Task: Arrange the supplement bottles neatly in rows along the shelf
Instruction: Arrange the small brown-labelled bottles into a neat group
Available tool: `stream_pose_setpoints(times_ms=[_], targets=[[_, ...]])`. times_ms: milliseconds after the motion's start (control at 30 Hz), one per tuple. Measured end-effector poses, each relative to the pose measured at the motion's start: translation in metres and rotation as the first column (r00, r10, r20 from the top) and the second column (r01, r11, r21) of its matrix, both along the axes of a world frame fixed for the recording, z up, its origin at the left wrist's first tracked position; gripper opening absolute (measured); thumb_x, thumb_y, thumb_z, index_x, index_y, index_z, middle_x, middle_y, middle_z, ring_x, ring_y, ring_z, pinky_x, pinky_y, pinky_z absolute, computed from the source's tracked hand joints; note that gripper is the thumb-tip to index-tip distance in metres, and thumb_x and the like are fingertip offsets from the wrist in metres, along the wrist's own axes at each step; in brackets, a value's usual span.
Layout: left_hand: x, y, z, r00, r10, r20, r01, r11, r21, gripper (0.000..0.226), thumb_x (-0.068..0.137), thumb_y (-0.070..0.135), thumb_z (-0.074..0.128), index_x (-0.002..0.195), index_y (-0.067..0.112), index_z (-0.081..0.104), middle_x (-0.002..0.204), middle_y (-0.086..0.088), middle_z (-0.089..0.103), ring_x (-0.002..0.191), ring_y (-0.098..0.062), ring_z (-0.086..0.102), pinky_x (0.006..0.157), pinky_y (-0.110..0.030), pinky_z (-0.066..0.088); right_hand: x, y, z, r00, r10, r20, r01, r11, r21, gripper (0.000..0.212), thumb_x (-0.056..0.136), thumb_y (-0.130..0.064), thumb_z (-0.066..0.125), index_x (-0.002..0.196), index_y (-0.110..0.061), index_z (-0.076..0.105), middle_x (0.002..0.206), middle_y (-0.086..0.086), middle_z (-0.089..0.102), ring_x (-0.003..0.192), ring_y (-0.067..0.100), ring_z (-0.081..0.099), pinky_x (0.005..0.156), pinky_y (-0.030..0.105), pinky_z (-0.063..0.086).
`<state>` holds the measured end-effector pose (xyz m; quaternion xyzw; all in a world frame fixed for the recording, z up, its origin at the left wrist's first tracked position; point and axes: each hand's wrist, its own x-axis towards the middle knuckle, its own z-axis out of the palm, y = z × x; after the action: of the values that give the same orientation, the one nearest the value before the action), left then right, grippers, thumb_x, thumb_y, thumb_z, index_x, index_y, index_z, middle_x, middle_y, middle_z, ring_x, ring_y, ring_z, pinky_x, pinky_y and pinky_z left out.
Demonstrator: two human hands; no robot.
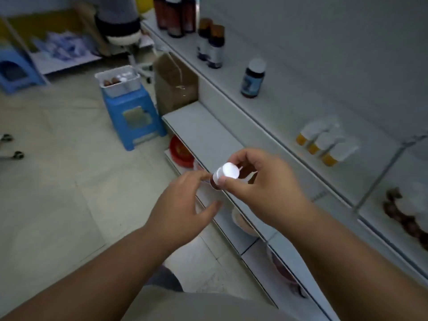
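My right hand (259,188) grips a small dark bottle with a white cap (228,172), cap tilted toward me, in front of the white shelf (289,105). My left hand (185,205) is beside it with relaxed fingers, its fingertip near the bottle's base, and holds nothing. On the shelf stand a blue-labelled bottle with a white cap (253,78), two brown bottles (212,46), taller dark bottles (174,15) at the far end, and three orange-and-white bottles (324,142) lying blurred to the right.
A blue stool (134,117) carries a white tray of bottles (118,81) on the tiled floor. A brown bag (174,82) leans at the shelf's end. Lower shelves hold red-lidded items (181,151). Dark brown pieces (403,214) lie in the right compartment. A second blue stool (16,70) is at left.
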<state>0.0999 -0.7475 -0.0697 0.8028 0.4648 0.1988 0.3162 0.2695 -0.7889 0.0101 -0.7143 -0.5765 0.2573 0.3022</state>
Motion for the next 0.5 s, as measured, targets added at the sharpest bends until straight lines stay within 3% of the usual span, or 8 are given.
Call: stream_pose_setpoints(times_ms=[133,300,500], targets=[[-0.091,0.059,-0.009,0.989,0.148,-0.027,-0.148,0.989,-0.005,0.053,0.084,0.057,0.067,0.130,0.043,0.046,0.127,0.023,0.048,0.117,0.000,0.045,0.101,-0.026,0.041,-0.087,0.087,-0.015,0.976,0.203,0.079,-0.202,0.979,-0.022,0.027,0.074,-0.049,0.075,0.092,-0.033,0.063,0.091,-0.015,0.059,0.081,0.001,0.056,0.068,0.022,0.050],[-0.211,0.148,0.005,0.949,0.293,-0.115,-0.282,0.954,0.097,0.063,0.078,0.072,0.044,0.129,0.036,0.055,0.137,0.010,0.053,0.128,-0.011,0.048,0.105,-0.045,0.042,-0.199,0.196,-0.021,0.935,0.353,0.011,-0.353,0.936,-0.005,0.022,0.072,-0.050,0.072,0.086,-0.039,0.059,0.086,-0.018,0.059,0.081,-0.001,0.056,0.068,0.022,0.051],[-0.278,0.257,0.016,0.921,0.369,-0.123,-0.361,0.929,0.081,0.066,0.077,0.072,0.042,0.129,0.034,0.053,0.130,0.016,0.055,0.116,-0.006,0.051,0.101,-0.038,0.045,-0.274,0.315,-0.019,0.900,0.435,-0.005,-0.435,0.900,-0.007,0.019,0.076,-0.049,0.072,0.084,-0.041,0.056,0.085,-0.024,0.056,0.088,-0.006,0.052,0.069,0.020,0.051]])
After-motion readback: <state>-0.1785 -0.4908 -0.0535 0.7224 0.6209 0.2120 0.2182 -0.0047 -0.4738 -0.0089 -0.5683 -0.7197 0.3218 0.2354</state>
